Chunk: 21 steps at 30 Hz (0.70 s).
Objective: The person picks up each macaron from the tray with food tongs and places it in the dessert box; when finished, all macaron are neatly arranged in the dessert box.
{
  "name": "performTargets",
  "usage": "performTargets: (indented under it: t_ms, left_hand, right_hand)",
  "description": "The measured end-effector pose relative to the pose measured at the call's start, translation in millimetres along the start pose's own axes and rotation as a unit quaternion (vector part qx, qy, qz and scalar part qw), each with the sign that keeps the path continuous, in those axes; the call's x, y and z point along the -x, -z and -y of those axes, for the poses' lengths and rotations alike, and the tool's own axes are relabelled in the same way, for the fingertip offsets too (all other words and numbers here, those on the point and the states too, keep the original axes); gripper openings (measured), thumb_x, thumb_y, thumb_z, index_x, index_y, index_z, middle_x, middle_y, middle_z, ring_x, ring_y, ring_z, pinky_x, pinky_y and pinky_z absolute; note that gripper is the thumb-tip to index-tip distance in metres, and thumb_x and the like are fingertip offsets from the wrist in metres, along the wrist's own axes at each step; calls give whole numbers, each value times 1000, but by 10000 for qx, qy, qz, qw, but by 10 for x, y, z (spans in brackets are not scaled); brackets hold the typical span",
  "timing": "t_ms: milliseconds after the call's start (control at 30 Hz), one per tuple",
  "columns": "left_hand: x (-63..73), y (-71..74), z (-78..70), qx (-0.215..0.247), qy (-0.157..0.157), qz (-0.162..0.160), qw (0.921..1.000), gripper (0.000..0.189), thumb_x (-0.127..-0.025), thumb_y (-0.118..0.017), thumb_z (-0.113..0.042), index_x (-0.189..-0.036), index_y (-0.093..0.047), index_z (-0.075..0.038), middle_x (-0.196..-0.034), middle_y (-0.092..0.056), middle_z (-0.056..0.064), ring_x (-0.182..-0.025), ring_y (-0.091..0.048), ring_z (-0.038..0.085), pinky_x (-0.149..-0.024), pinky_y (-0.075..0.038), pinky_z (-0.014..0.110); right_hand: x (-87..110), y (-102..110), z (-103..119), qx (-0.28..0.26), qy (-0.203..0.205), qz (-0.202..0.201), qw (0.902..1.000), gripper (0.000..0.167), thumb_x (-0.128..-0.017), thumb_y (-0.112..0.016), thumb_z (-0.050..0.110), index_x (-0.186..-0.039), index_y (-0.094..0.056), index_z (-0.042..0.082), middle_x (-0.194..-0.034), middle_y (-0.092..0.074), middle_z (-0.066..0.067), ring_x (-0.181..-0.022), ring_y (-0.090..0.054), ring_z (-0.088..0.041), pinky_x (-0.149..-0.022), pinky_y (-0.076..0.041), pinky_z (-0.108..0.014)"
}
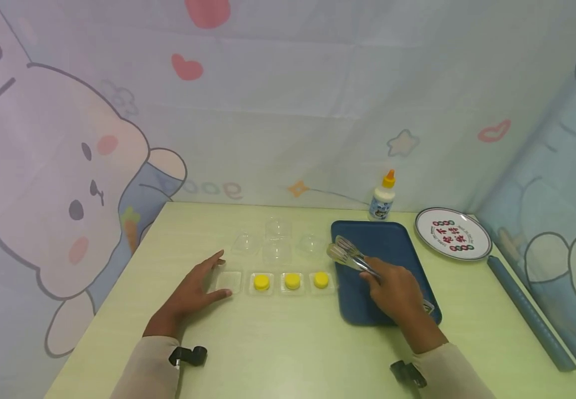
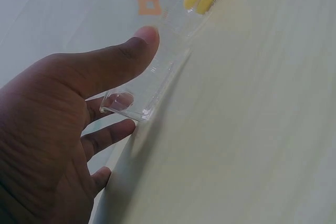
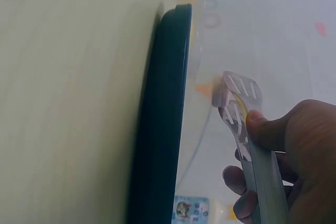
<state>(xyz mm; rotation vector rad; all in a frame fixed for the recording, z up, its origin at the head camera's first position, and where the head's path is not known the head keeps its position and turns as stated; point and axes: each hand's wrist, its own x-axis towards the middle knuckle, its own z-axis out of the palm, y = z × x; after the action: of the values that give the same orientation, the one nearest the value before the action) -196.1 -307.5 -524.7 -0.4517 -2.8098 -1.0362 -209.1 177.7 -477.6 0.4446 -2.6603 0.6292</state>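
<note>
Three yellow discs (image 1: 292, 281) in a row near the middle of the pale green table (image 1: 278, 343), set one by one in see-through boxes (image 1: 251, 289) and two-layered when seen side-on in the left wrist view. Just left of them, in line with that row, a leftmost box (image 1: 229, 282) of the same plastic. Around it, the left hand (image 1: 198, 285), with thumb toward the near side and forefinger toward the far side, spread apart; overlaps the plastic in the left wrist view, but cannot tell how firmly touching. Beyond the row on the far side, four domed lids (image 1: 276, 252), thin and see-through, with two in the middle, one to the left and one to the right.

Farther right, the right hand (image 1: 394, 291), clamped on metal tongs (image 1: 356, 262) with thumb and curled fingers. With slotted ends toward the left, slightly apart, above the left edge of the dark blue tray (image 1: 377, 235). Cannot tell the nature of a blurred pinkish patch at the tips in the right wrist view.

Behind the tray, a bottle (image 1: 382, 202) with an orange-yellow cap; to its right, a plate (image 1: 424, 228) with red and green writing. Along the right edge, a long blue-grey strip (image 1: 529, 311). On the far side, a backdrop (image 1: 288, 94) with hearts and a cartoon rabbit
</note>
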Motion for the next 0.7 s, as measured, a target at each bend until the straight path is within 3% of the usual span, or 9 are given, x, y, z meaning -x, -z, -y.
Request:
performTargets:
  t_ms: [233, 500, 700]
  left_hand:
    - [-3, 0, -35, -12, 26, 19, 10000, 99, -93, -87, -35, -171, -33, -9, -155, -60, 18, -151, -49, 48, -125, -37, 71]
    - [14, 6, -41, -41, 98, -7, 9999, 99, -94, -87, -35, -171, -32, -8, -156, -60, 18, -151, -50, 48, -124, -38, 71]
    - [3, 16, -28, 9, 50, -19, 10000, 99, -94, -87, -36, -171, -33, -10, -155, -60, 17, -150, -51, 46, -124, -38, 70]
  right_hand:
    - [-47, -86, 209, -21, 240, 53, 9997, 41, -98, -83, 26, -137, -76, 14, -121, -83, -15, -92, -80, -37, -71, -61, -55]
    - [-120, -227, 450, -194, 857, -255, 9958, 37, -95, -86, 23, -130, -79, 15, -117, -84, -10, -86, -81, -33, -66, -61, -52]
    - [-187, -311, 601, -223, 1013, -319, 9941, 38, -93, -87, 25, -130, -80, 17, -113, -85, -7, -84, -80, -29, -66, -61, -49]
